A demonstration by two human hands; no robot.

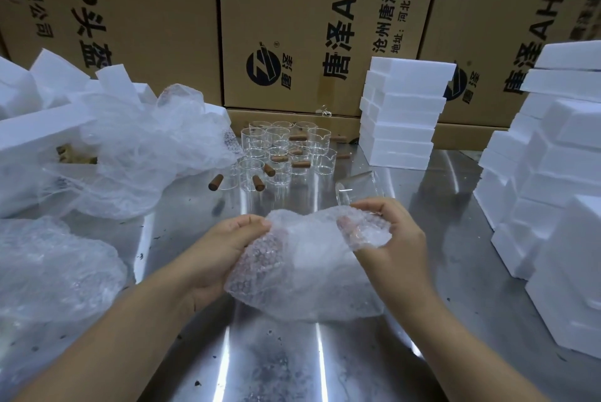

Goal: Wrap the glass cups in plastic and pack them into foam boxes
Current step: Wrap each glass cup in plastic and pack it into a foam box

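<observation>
A sheet of bubble wrap [312, 265] hangs between both hands above the steel table [270, 362]. My left hand [221, 255] pinches its left edge. My right hand [393, 239] grips the right edge together with a clear glass cup [357, 188], which lies tilted with its mouth to the left and its lower part under the wrap. Behind them stand several glass cups with brown wooden handles [283, 154]. White foam boxes are stacked at the back [403, 115] and along the right [553, 174].
A heap of thin plastic and bubble wrap [143, 151] lies over foam boxes [35, 128] at the left. More bubble wrap [48, 268] sits at the near left. Large cardboard cartons [292, 27] wall off the back.
</observation>
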